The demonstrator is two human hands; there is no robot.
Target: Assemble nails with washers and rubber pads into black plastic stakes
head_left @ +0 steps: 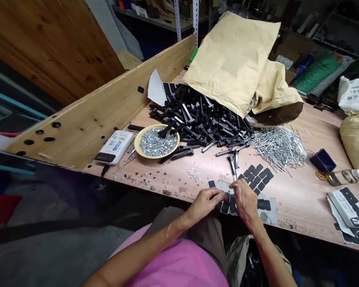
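Starting well left of the hands: a white device (113, 147) and a yellow dish (157, 142) heaped with small shiny nuts, both beyond easy reach of a stray elbow. Nearer, just left of and beyond the left hand (205, 201), a loose scatter of washers (194, 174), easy to sweep off the table with a careless forearm.

Left hand curled, thumb against fingertips at the near part of the sheet of black pads (259, 177). Right hand (245, 201) bent over the same sheet, fingertips down, touching the left. Gripping a pad, holding a small part, or merely pressing the backing? Impossible to tell, with the fingertips hidden under the knuckles.

Likely trouble here: a pad folding on itself or sticking crooked, or the sheet, lying right at the table edge by the wrists, slipping into the lap.

Directly beyond the fingertips, a black plastic piece (232, 163), stray from the black pile (203, 119) farther off. Right of and beyond the right hand, a heap of thin metal pins (279, 147), prone to rolling or pricking if brushed. Farther right, a blue box (322, 160) and a bottle (347, 176) lying on its side, contents unclear. More sheets (350, 215) there, cut off by the frame.
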